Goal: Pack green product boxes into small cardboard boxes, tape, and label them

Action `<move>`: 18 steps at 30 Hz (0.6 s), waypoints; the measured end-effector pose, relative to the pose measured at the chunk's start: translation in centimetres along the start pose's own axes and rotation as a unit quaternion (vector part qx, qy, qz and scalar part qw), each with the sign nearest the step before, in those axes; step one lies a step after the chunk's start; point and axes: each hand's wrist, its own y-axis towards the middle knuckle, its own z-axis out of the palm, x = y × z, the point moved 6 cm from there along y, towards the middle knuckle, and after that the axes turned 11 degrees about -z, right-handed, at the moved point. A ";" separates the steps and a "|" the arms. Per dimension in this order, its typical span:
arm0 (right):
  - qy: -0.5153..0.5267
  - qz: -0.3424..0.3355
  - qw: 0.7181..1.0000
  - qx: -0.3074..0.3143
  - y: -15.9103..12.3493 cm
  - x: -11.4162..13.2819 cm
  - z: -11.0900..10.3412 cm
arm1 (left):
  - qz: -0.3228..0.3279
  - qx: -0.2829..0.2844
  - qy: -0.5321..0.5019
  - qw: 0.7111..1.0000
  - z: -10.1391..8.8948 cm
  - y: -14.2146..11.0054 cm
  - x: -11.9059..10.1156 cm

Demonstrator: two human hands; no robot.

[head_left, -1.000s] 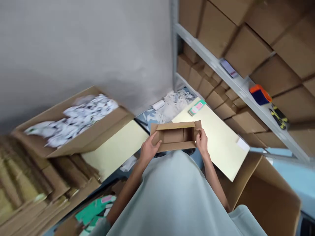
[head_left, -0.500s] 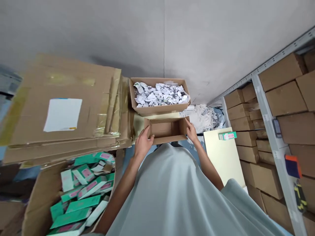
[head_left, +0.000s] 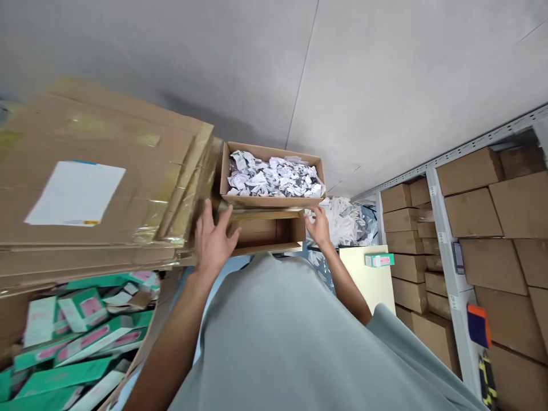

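Note:
An upright cardboard box [head_left: 266, 249] with nothing seen inside stands just in front of my body. My left hand [head_left: 213, 237] is by its left end, fingers spread and holding nothing. Beyond the right end is my right hand [head_left: 318, 227], its fingers apart and a little bent, close to the box's edge; whether a fingertip touches it I cannot tell. Directly behind stands a second carton [head_left: 274, 202], filled with crumpled white paper [head_left: 274, 178].
Flattened cardboard [head_left: 141, 194] is stacked on the left, above a large carton of green-and-white small boxes [head_left: 68, 377]. White shredded material [head_left: 342, 220] lies at right. A green box [head_left: 379, 260] rests on a cream board [head_left: 355, 274]. Metal shelving [head_left: 445, 251] holds brown boxes.
Both hands have let go of the cardboard box. It now sits further left, close to the paper-filled carton. My left hand has spread its fingers and moved left. The view has shifted.

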 end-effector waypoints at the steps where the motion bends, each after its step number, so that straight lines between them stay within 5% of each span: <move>1: -0.031 -0.012 0.999 -0.005 1.2 0.4 -1.2 | 0.011 0.005 0.011 1.000 0.0 0.9 -0.8; 5: -0.182 -0.020 0.982 0.055 7.0 1.3 -4.6 | 0.033 0.027 0.060 0.997 0.4 4.5 -2.5; 9: -0.287 0.009 0.944 0.163 11.5 0.6 -5.2 | 0.036 0.034 0.080 0.996 1.4 6.3 -2.1; 18: -0.351 0.031 0.911 0.215 13.1 0.5 -3.7 | 0.058 0.084 0.093 0.990 2.8 6.3 -0.8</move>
